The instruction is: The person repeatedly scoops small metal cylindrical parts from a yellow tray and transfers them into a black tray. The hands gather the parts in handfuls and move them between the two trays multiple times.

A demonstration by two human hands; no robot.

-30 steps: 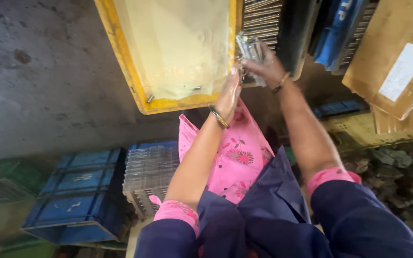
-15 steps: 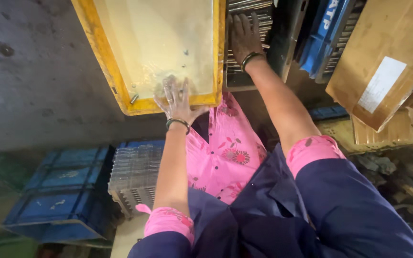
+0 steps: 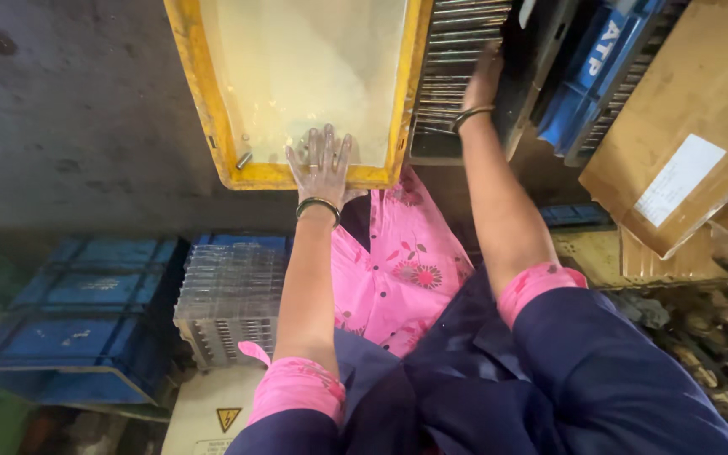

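There is one yellow tray [image 3: 212,126], and inside it lie two small metal pins [image 3: 244,158] near its left corner. Two hands are in view: the left hand [image 3: 322,164] and the right hand [image 3: 484,80]. Each wrist carries one bangle, so there are two bangles [image 3: 318,203]. There is one grey tray with ribs [image 3: 452,76] beside the yellow one. Two blue crates [image 3: 86,320] stand on the floor, one stack of clear plastic trays [image 3: 229,295], and one brown cardboard box [image 3: 684,126].
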